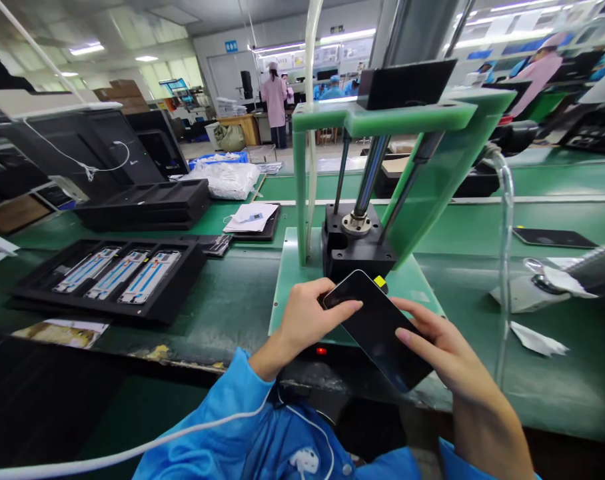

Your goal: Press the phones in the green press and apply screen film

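Note:
In both hands I hold a black glass-fronted smartphone (pixel 377 327), tilted over the green base plate (pixel 302 287) of a bench press fixture (pixel 357 247). My left hand (pixel 305 320) grips the phone's upper left edge, its fingers lying across the dark glass. My right hand (pixel 440 347) holds the right edge, its fingertips on the glass. Just behind the phone stands the fixture's black block, with a small yellow tag (pixel 380 282) near the phone's top corner. The phone hides part of the base plate.
To the left, a black tray (pixel 107 280) holds phone frames, with stacked black trays (pixel 142 203) behind it. Papers (pixel 250 217) lie on a dark slab. A dark flat panel (pixel 552 237) and a clear tube (pixel 505 227) are on the right. Workers stand far back.

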{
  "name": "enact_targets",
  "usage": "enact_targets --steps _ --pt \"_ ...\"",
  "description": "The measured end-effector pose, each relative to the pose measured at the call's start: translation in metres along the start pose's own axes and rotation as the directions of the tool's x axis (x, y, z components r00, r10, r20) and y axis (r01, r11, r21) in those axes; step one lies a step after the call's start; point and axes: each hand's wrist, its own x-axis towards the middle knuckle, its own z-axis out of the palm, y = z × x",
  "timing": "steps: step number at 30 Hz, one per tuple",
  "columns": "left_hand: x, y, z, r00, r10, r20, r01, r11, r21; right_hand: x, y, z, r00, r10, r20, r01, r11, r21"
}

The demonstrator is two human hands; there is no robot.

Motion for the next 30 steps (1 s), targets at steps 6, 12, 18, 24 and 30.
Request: enact_targets --steps 6,12,18,24,30 --pt "-0.001 -0.010 0.004 1.000 0.001 0.019 0.001 0.997 -0.073 0.000 -0.005 0.002 1.000 -0.010 -0.018 0.009 0.999 -0.049" --pt "-0.006 -0.014 0.002 0.999 -0.050 0.019 0.053 0.981 -0.184 0.000 -0.001 -0.002 0.999 -0.022 -0.040 0.021 0.999 -0.036" --pt "-0.007 -0.011 0.002 1.000 -0.001 0.019 0.002 0.997 -0.071 -0.002 0.000 0.000 0.999 -0.017 -0.042 0.017 1.000 -0.017" --pt "-0.007 -0.014 0.005 0.995 -0.068 0.071 0.081 0.980 -0.183 0.000 -0.002 0.003 0.999 -0.013 -0.047 0.011 0.999 -0.032" --pt "-0.007 -0.015 0.003 0.993 -0.112 0.030 0.116 0.960 -0.254 -0.001 -0.001 -0.001 0.998 -0.015 -0.053 0.015 1.000 0.006"
